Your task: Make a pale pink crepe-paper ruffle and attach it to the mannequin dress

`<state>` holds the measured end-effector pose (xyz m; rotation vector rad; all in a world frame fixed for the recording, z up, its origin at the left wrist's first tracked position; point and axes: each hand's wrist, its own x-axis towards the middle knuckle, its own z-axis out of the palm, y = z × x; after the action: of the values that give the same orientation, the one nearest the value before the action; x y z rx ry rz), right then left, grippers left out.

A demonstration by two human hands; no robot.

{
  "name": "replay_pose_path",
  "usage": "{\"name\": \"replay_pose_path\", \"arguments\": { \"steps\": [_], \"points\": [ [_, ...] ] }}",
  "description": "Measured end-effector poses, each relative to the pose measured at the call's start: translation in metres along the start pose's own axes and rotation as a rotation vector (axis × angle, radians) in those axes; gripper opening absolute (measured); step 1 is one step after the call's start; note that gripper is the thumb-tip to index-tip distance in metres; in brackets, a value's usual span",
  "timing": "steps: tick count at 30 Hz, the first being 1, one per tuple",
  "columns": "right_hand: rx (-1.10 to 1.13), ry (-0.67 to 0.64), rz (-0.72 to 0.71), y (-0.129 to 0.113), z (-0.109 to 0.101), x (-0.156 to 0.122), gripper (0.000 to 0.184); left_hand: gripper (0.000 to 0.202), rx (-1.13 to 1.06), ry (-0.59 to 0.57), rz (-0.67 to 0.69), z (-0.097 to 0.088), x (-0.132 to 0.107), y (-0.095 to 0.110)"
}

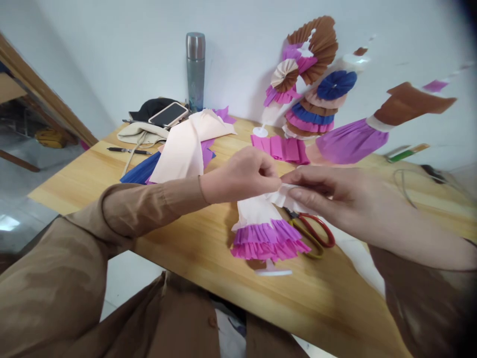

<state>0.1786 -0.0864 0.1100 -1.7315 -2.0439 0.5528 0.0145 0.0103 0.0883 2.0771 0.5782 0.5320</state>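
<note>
My left hand [242, 174] is closed in a pinch at one end of a white crepe paper strip [285, 197]. From the other side, thumb and fingers of my right hand [331, 191] grip the same strip. Right below hangs a small paper dress [257, 214] with a white upper part and purple and pink ruffles, on a stand with a white round base [274, 272]. My hands hide its top. Scissors with red and olive handles [321, 229] lie on the table just behind the dress, partly covered by my right hand.
Finished paper dresses on stands [311, 117] line the wall. A pink folded paper strip [281, 149] lies before them. Pale paper sheets [179, 144], a phone [168, 114], a pen [128, 150] and a thermos [196, 74] are at the left; a green cutter-like tool [408, 153] at the right.
</note>
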Motion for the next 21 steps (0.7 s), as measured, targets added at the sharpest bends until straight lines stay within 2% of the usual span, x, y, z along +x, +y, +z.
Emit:
{"name": "replay_pose_path", "arguments": {
  "steps": [3,7,11,13,17,21],
  "points": [
    [0.161,0.042,0.002,0.001,0.001,-0.008,0.037,0.029,-0.197,-0.046,-0.124,-0.008,-0.001,0.003],
    [0.242,0.162,0.122,0.010,0.004,-0.023,0.040,0.037,-0.430,-0.098,-0.252,-0.013,-0.002,0.006],
    [0.259,0.245,0.212,0.018,0.000,-0.031,0.051,0.031,-0.611,-0.163,-0.299,-0.016,-0.005,0.005],
    [0.354,0.296,0.255,0.019,-0.002,-0.031,0.054,0.024,-0.681,-0.201,-0.338,-0.016,-0.009,0.003],
    [0.536,0.294,0.355,0.023,-0.004,-0.032,0.047,0.019,-0.759,-0.245,-0.423,-0.012,-0.020,-0.005],
    [0.439,0.226,0.294,0.038,-0.004,-0.034,0.033,0.022,-0.778,-0.251,-0.460,-0.009,-0.027,-0.012]
  ]
}}
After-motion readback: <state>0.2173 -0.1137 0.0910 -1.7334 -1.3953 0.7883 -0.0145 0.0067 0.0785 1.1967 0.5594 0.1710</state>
